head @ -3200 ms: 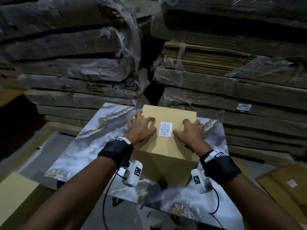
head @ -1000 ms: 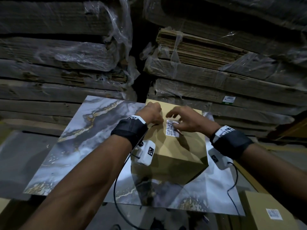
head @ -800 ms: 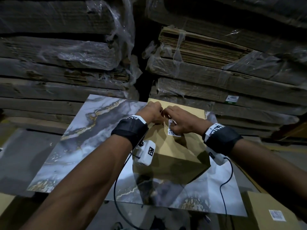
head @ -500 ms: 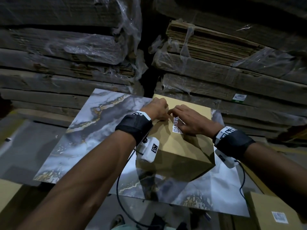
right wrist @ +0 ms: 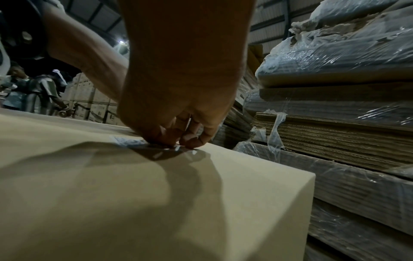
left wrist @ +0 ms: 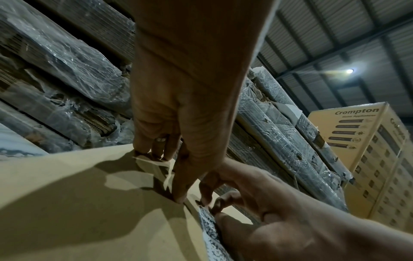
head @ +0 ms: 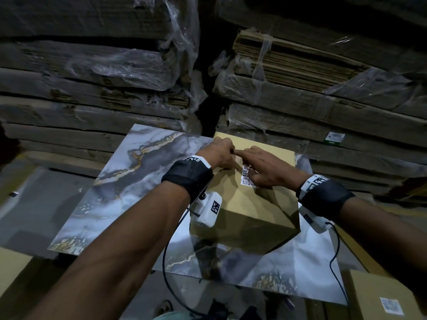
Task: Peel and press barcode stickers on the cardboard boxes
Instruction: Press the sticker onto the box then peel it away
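A tan cardboard box (head: 249, 204) sits on a marble-patterned tile. A white barcode sticker (head: 245, 177) lies on its top face. My right hand (head: 247, 162) rests on the sticker, fingertips pressing it down; the right wrist view shows those fingertips (right wrist: 170, 143) bent onto the sticker (right wrist: 125, 141). My left hand (head: 228, 155) is at the box's far left, fingers curled. In the left wrist view it holds a pale strip of backing paper (left wrist: 154, 164) against the box (left wrist: 78, 203), touching the right hand (left wrist: 279, 211).
The marble tile (head: 138, 181) extends left of the box. Plastic-wrapped stacks of flat cardboard (head: 300, 88) wall off the far side. Another box with a sticker (head: 381, 296) stands low at the right. Printed cartons (left wrist: 368, 150) and some people (right wrist: 33, 91) are farther off.
The right hand brought the sticker down onto the box top and now presses it flat. The left hand stayed curled at the box's far left.
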### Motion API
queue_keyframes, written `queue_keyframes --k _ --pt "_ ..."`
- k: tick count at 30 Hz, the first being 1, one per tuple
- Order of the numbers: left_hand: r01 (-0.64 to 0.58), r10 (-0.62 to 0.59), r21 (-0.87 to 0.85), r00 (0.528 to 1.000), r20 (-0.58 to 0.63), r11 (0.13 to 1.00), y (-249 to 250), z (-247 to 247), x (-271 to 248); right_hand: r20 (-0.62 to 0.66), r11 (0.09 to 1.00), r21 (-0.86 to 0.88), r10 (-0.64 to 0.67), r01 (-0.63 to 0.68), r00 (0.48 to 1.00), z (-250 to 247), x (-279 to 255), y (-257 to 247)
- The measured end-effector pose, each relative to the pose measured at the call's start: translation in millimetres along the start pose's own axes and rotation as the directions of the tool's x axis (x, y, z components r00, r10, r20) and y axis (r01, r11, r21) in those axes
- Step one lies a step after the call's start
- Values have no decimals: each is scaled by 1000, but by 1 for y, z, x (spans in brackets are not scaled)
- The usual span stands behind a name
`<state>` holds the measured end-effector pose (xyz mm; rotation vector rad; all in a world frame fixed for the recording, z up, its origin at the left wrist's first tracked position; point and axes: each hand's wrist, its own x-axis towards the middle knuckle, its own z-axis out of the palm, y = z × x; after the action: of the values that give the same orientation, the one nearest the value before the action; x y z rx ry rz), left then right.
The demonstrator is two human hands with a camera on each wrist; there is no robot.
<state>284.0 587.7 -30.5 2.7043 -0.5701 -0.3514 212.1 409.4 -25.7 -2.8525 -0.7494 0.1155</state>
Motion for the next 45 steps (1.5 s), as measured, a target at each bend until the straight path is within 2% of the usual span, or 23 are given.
queue_keyframes --k 3,9,16,24,30,34,37,43,45 --pt "-1 1 8 1000 -2 1000 0 -1 -1 -41 998 50 -37 39 998 -2 -4 1" --pt "0 -1 39 1000 24 999 2 -2 0 -113 1000 -8 -26 25 993 -3 -13 -2" --pt "15 -15 36 1000 19 999 1 0 3 -110 1000 -11 -22 20 994 -13 -4 -3" --pt "-8 6 43 999 41 999 3 -3 2 -39 957 -273 -116 101 993 -1 -1 -5" --pt "-10 9 38 999 44 999 1 0 6 10 933 -343 -110 107 994 -1 5 -7" --pt "-20 18 47 999 39 999 -2 1 5 16 965 -254 -58 60 998 -9 5 -1" --pt "-15 11 81 999 48 997 0 -1 1 -4 985 -155 -81 79 997 -14 1 5" --pt "0 -7 87 997 82 996 4 -5 0 -96 988 -125 -101 88 990 -8 -4 9" --pt "-1 -8 91 996 93 996 6 -7 -1 -112 983 -165 -94 75 989 -3 -4 7"
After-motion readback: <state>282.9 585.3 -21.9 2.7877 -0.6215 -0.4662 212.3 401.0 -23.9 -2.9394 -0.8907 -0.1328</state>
